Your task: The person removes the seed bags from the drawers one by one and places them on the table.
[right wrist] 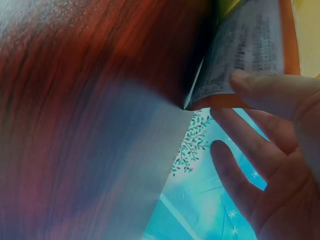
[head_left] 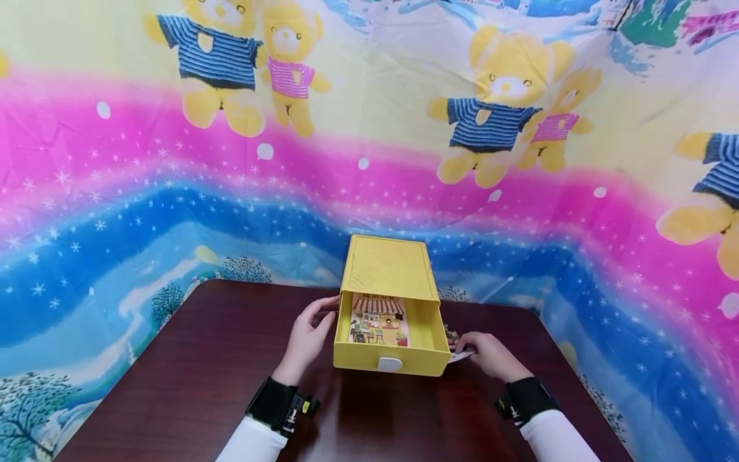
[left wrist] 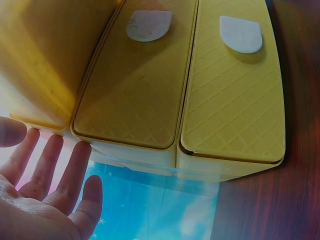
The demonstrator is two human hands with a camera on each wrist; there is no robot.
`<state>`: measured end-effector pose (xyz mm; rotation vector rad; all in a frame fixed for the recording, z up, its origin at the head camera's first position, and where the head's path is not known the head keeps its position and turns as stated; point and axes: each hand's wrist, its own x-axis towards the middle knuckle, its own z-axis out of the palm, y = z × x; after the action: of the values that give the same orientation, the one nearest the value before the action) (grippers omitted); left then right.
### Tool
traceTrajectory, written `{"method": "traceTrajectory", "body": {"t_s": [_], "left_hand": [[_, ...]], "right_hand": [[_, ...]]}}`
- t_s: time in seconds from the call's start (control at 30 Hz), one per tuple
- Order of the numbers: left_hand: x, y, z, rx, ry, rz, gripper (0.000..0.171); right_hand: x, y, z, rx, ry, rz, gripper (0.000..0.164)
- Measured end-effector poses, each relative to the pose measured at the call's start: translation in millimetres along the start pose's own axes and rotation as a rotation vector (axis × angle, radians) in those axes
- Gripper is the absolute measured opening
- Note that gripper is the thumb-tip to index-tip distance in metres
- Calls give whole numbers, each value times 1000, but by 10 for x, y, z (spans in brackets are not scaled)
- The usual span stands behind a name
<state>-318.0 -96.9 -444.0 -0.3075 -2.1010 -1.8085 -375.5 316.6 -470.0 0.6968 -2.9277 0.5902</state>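
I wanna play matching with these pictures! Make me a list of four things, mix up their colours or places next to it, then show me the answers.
Things:
1. top drawer
2. striped-awning picture
3. right hand
4. tabletop

Matches:
A. dark reddish-brown
B. pinching a printed item
C. yellow and pulled open
D. lying inside the top drawer

Right pairs: 1-C, 2-D, 3-B, 4-A

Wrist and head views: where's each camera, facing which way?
Head: worn there, facing forward and down at the drawer unit; left hand, right hand show.
Left wrist: worn there, facing closed drawer fronts; left hand shows.
Right wrist: worn there, facing tabletop and printed sheet; right hand shows.
Head and left wrist share the drawer unit.
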Motion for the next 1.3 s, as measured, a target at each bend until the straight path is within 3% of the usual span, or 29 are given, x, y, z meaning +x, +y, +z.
{"method": "traceTrajectory", "body": {"t_s": [0.33, 0.9, 1.3], "left_hand": [[-1, 3, -3, -16, -6, -14, 34], [-4, 1, 1, 3, 5, 8, 33], [-4, 4, 1, -4, 2, 9, 34]], "right_hand": [[57, -21, 98, 10, -82, 78, 30], [112, -29, 189, -26, -159, 83, 23], [91, -65, 176, 23, -219, 112, 27]]}}
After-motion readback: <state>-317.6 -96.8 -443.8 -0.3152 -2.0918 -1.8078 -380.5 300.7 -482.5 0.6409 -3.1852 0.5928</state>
